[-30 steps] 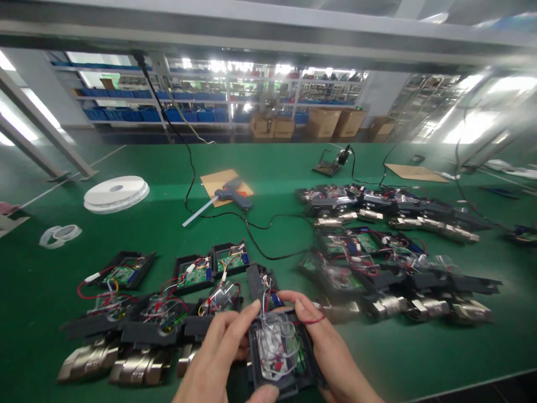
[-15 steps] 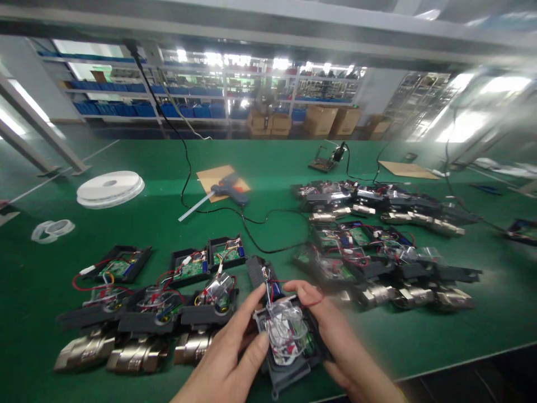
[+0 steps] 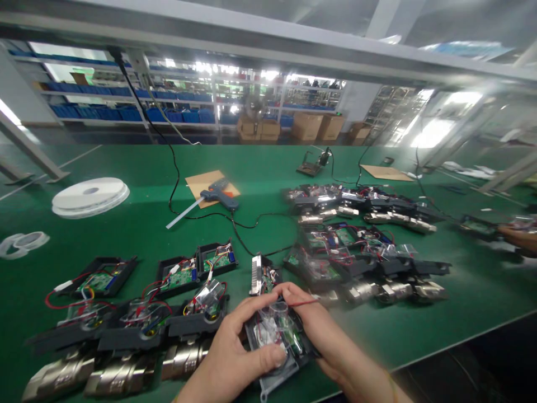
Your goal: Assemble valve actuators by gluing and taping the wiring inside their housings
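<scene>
A dark plastic actuator housing (image 3: 274,366) is held between both my hands, low in the middle of the view. Clear plastic and wiring fill it, with a strip of green circuit board on the right. My left hand (image 3: 237,347) grips its left side, the thumb resting across the clear plastic. Around the right side and far edge my right hand (image 3: 321,330) is closed, a red wire by its fingers. Just beyond the fingertips lies a wired cover (image 3: 265,275). The housing's underside is hidden.
Left of my hands stand several open housings (image 3: 134,330) on metal ball valves (image 3: 119,376). More such units (image 3: 377,271) stand at right. A glue gun (image 3: 220,196) lies on cardboard, its cord across the green table (image 3: 146,235). White reels (image 3: 90,196) lie left; another person's hand (image 3: 518,238) shows far right.
My left thumb has moved inward over the clear plastic. My right fingers have come closer to the left ones above the housing. The cover beyond has tilted, and the whole view has shifted.
</scene>
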A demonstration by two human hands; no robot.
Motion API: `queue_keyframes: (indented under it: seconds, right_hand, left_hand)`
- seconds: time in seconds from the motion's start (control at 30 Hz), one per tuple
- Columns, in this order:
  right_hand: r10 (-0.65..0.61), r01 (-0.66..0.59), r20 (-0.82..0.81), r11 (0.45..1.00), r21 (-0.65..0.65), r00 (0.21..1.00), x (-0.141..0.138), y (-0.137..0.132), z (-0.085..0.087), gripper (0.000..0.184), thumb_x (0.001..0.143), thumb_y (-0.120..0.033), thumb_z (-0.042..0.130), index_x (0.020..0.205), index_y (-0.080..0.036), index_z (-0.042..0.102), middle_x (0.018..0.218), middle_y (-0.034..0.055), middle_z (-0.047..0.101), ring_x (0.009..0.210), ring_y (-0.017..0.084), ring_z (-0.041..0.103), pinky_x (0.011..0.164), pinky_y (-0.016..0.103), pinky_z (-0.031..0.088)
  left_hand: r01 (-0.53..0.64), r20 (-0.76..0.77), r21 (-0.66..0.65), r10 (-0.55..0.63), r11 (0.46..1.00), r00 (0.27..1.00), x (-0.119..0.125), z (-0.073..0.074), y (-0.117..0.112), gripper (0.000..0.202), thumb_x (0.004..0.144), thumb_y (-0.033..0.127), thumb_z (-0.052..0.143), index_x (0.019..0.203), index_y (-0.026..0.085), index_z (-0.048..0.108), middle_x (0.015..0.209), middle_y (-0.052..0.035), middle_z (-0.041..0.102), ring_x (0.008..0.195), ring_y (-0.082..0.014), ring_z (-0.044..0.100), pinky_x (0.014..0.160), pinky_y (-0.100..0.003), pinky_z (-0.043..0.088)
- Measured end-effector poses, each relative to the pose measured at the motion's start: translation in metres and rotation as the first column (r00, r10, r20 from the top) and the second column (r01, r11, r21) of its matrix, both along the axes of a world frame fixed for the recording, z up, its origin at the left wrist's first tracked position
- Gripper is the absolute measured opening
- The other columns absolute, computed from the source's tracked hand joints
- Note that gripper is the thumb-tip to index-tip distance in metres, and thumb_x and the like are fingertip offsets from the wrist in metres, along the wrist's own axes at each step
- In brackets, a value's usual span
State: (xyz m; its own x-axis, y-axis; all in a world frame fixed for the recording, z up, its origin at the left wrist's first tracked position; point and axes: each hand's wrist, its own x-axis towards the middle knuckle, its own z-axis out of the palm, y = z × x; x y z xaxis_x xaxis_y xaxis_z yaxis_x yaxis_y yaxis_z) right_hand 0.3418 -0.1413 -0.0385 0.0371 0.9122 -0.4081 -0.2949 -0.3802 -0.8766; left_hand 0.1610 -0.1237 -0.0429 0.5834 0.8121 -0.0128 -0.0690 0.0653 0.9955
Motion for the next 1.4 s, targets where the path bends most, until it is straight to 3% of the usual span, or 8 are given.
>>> queue_keyframes:
  seconds: [0.1, 0.33, 0.63, 0.83, 0.97, 1.17, 1.33, 1.4]
  right_hand:
    - [-0.023, 0.023, 0.013, 1.000, -0.016, 1.000, 0.000, 0.000, -0.002, 0.039, 0.078, -0.059, 0.073, 0.086, -0.020, 0.067, 0.074, -0.0023, 0.062, 0.072, 0.017, 0.053, 0.067, 0.027, 0.037]
    - [-0.072, 0.071, -0.066, 0.997, -0.015, 0.995, -0.005, -0.001, 0.003, 0.037, 0.075, -0.055, 0.076, 0.086, -0.021, 0.068, 0.080, 0.0003, 0.066, 0.077, 0.019, 0.056, 0.071, 0.028, 0.041]
    - [-0.131, 0.129, -0.089, 0.991, -0.029, 0.987, -0.007, 0.000, 0.012, 0.037, 0.070, -0.052, 0.081, 0.082, -0.019, 0.069, 0.078, -0.0005, 0.066, 0.077, 0.019, 0.058, 0.074, 0.029, 0.043]
    - [-0.160, 0.155, -0.093, 0.986, -0.058, 0.983, -0.007, -0.003, 0.012, 0.040, 0.069, -0.055, 0.083, 0.082, -0.019, 0.070, 0.077, -0.0002, 0.066, 0.076, 0.019, 0.058, 0.072, 0.029, 0.044]
    - [-0.185, 0.177, -0.076, 0.980, -0.095, 0.980, -0.014, -0.002, 0.012, 0.044, 0.065, -0.058, 0.081, 0.081, -0.019, 0.069, 0.075, -0.0008, 0.065, 0.074, 0.018, 0.058, 0.070, 0.028, 0.044]
    - [-0.237, 0.228, -0.117, 0.970, -0.090, 0.964, -0.020, 0.004, 0.013, 0.032, 0.066, -0.049, 0.074, 0.077, -0.019, 0.071, 0.083, 0.0011, 0.069, 0.085, 0.021, 0.059, 0.079, 0.030, 0.044]
    - [-0.285, 0.276, -0.121, 0.957, -0.084, 0.951, -0.013, -0.002, 0.012, 0.028, 0.069, -0.046, 0.069, 0.077, -0.020, 0.070, 0.078, -0.0001, 0.068, 0.077, 0.019, 0.059, 0.074, 0.030, 0.044]
    - [-0.288, 0.280, -0.112, 0.956, -0.084, 0.951, -0.011, -0.005, 0.010, 0.028, 0.071, -0.047, 0.067, 0.077, -0.020, 0.069, 0.077, 0.0003, 0.068, 0.076, 0.019, 0.059, 0.072, 0.030, 0.045]
  left_hand:
    - [-0.077, -0.053, 0.012, 0.078, 0.997, 0.996, 0.002, -0.008, -0.005, 0.060, 0.076, 0.055, 0.080, 0.127, 0.027, 0.064, 0.124, -0.0067, 0.070, 0.109, -0.0265, 0.069, 0.101, -0.040, 0.054]
    - [-0.230, 0.067, 0.056, 0.226, 0.972, 0.972, 0.005, -0.029, -0.018, 0.057, 0.079, 0.054, 0.079, 0.123, 0.023, 0.062, 0.143, -0.0134, 0.058, 0.132, -0.0309, 0.057, 0.109, -0.043, 0.050]
    - [-0.336, 0.077, 0.281, 0.327, 0.899, 0.942, 0.013, -0.046, -0.018, 0.056, 0.087, 0.054, 0.070, 0.131, 0.023, 0.058, 0.150, -0.0155, 0.051, 0.144, -0.0328, 0.044, 0.117, -0.051, 0.041]
    - [-0.313, 0.055, 0.292, 0.311, 0.904, 0.949, 0.010, -0.043, -0.019, 0.056, 0.087, 0.054, 0.069, 0.132, 0.022, 0.058, 0.151, -0.0159, 0.050, 0.144, -0.0334, 0.043, 0.115, -0.049, 0.043]
    - [-0.365, 0.139, 0.114, 0.349, 0.924, 0.927, 0.012, -0.033, -0.026, 0.048, 0.087, 0.050, 0.072, 0.127, 0.026, 0.060, 0.152, -0.0123, 0.049, 0.141, -0.0305, 0.048, 0.112, -0.043, 0.047]
    - [-0.498, 0.132, -0.005, 0.494, 0.867, 0.859, 0.014, -0.019, -0.025, 0.047, 0.086, 0.049, 0.072, 0.126, 0.028, 0.062, 0.149, -0.0075, 0.055, 0.130, -0.0263, 0.058, 0.107, -0.034, 0.049]
    - [-0.374, 0.012, 0.072, 0.374, 0.925, 0.927, 0.012, -0.021, -0.014, 0.047, 0.086, 0.049, 0.071, 0.125, 0.024, 0.062, 0.125, -0.0064, 0.068, 0.112, -0.0233, 0.066, 0.096, -0.030, 0.053]
    - [-0.353, -0.009, 0.050, 0.353, 0.934, 0.935, 0.012, -0.023, -0.010, 0.047, 0.087, 0.051, 0.069, 0.125, 0.024, 0.060, 0.125, -0.0061, 0.068, 0.114, -0.0231, 0.064, 0.097, -0.030, 0.051]
